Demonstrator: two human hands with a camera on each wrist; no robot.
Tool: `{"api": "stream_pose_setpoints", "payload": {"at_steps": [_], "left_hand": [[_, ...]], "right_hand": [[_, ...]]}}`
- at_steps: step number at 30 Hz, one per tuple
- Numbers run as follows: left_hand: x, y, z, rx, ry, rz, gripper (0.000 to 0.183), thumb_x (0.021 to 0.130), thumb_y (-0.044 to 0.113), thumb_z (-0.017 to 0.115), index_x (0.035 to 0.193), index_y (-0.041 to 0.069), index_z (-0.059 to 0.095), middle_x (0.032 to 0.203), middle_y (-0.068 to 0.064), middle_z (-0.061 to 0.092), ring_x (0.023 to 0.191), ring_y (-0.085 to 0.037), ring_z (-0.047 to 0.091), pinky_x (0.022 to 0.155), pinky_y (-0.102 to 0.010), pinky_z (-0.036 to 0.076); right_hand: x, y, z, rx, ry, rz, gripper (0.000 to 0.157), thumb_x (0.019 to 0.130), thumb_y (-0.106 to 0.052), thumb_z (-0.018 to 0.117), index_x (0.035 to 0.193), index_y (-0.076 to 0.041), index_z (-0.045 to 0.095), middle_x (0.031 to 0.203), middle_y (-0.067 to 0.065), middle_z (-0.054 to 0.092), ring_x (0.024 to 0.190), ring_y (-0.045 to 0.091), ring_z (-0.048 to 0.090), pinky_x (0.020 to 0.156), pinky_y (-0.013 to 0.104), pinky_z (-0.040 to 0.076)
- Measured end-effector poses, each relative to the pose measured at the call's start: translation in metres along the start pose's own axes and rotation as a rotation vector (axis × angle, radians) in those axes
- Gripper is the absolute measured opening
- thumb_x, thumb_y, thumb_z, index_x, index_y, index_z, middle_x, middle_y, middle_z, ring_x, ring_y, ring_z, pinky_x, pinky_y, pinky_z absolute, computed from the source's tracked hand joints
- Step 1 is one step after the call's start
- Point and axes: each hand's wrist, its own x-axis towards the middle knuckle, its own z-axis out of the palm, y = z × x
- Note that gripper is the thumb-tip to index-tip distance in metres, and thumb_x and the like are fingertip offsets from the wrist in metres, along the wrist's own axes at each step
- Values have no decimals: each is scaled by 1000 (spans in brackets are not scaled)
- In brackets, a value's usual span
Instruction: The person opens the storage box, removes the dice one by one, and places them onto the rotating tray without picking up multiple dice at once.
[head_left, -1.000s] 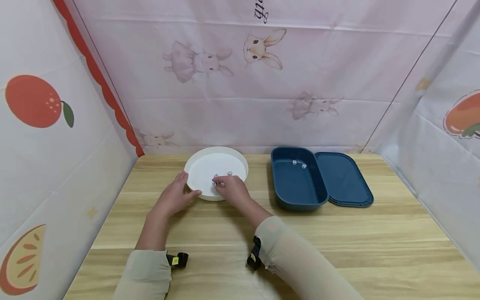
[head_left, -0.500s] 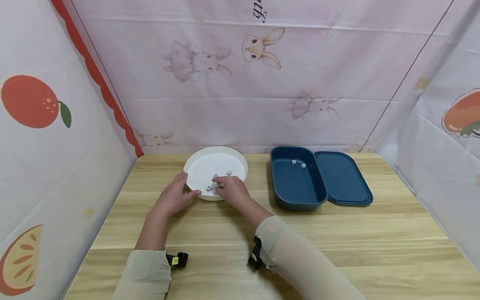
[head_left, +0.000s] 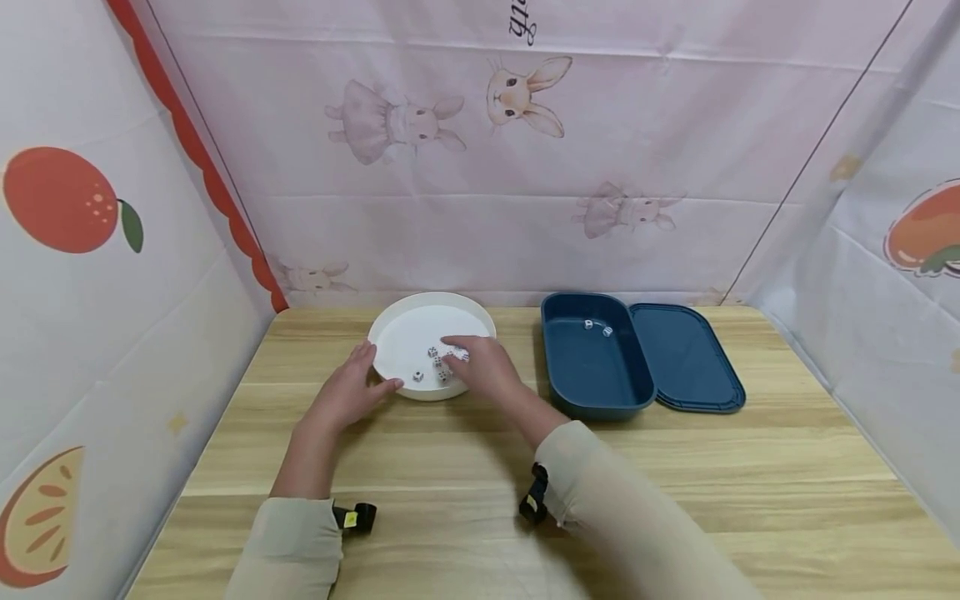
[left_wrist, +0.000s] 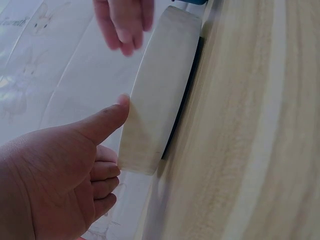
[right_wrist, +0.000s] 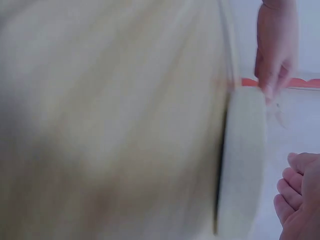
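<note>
A round white tray (head_left: 397,333) with a low wall stands on the table, and several white dice (head_left: 417,377) lie in its front half. My left hand (head_left: 348,390) rests against its left rim, thumb at the front edge and fingers on the outside; in the left wrist view the thumb touches the tray wall (left_wrist: 157,95). My right hand (head_left: 486,367) is over the tray's right side, thumb and index finger apart around some dice, which look loose on the tray. In the right wrist view my right hand's fingers (right_wrist: 287,195) bend loosely, with nothing visible in them.
A dark blue rectangular box (head_left: 600,375) stands right of the tray with two dice (head_left: 597,327) at its far end. Its flat blue lid (head_left: 690,358) lies at its right side. Printed cloth (head_left: 450,233) hangs behind the wooden table (head_left: 420,492) and along both sides.
My right hand has moved right and its thumb and index finger have spread. Several dice that it covered are now visible on the tray. My left hand has stayed at the rim.
</note>
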Motion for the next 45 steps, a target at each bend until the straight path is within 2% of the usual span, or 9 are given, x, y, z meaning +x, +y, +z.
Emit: {"api": "stream_pose_setpoints", "payload": {"at_steps": [5, 9, 15, 18, 22, 28, 40, 42, 45], "left_hand": [[2, -1, 0, -5, 1, 6, 95, 91, 53, 64, 156, 0, 18, 164, -19, 10, 152, -37, 8, 121, -56, 15], [2, -2, 0, -9, 2, 3, 95, 91, 52, 64, 156, 0, 18, 165, -18, 10, 152, -36, 8, 122, -56, 15], [-1, -1, -2, -23, -12, -10, 95, 91, 52, 64, 156, 2, 17, 165, -17, 8, 152, -36, 7, 122, -56, 14], [-2, -1, -2, -26, -14, -13, 95, 91, 52, 64, 157, 2, 17, 165, -16, 8, 153, -35, 6, 122, -56, 14], [-1, -3, -1, -18, -3, 10, 95, 92, 50, 64, 156, -1, 17, 164, -19, 9, 152, -37, 7, 122, -56, 14], [-1, -3, 0, -21, 3, 6, 93, 92, 49, 64, 156, -1, 18, 164, -19, 10, 152, -36, 7, 122, -56, 15], [-1, -2, -1, -18, 9, -1, 94, 91, 50, 65, 156, 0, 19, 164, -18, 11, 152, -35, 8, 122, -55, 15], [-2, -2, -1, -18, 6, -2, 94, 91, 50, 65, 156, 0, 19, 164, -18, 10, 152, -35, 8, 122, -55, 15], [-2, -1, -1, -16, 3, -5, 94, 91, 50, 65, 156, 0, 18, 165, -18, 10, 152, -35, 8, 122, -55, 15]], "right_hand": [[3, 18, -34, -39, 78, -16, 35, 96, -30, 64, 129, -16, 66, 130, 1, 67, 123, 21, 61, 102, 38, 51], [4, 41, -66, -55, 152, -13, 34, 96, -26, 64, 127, -12, 67, 125, 5, 69, 119, 25, 63, 100, 42, 52], [2, 88, -97, -69, 182, 142, 34, 98, -24, 62, 130, -13, 65, 126, 7, 67, 117, 25, 62, 96, 44, 54], [0, 110, -106, -92, 124, 217, 39, 98, -24, 61, 135, -12, 61, 134, 10, 62, 123, 28, 58, 100, 47, 50], [-2, 129, -112, -175, -12, 295, 47, 98, -23, 61, 142, -8, 52, 145, 16, 51, 134, 35, 47, 109, 53, 42], [-1, 142, -110, -245, -180, 326, 58, 97, -19, 60, 148, 0, 40, 153, 22, 38, 143, 39, 34, 117, 55, 31], [-4, 157, -106, -343, -302, 325, 62, 98, -18, 57, 149, 8, 32, 155, 29, 31, 147, 45, 20, 118, 60, 24], [-5, 158, -106, -363, -323, 309, 58, 98, -16, 57, 147, 7, 37, 152, 29, 36, 145, 45, 25, 117, 59, 27], [-7, 158, -107, -350, -300, 296, 53, 98, -13, 56, 146, 5, 41, 148, 28, 41, 140, 44, 35, 114, 58, 33]]}}
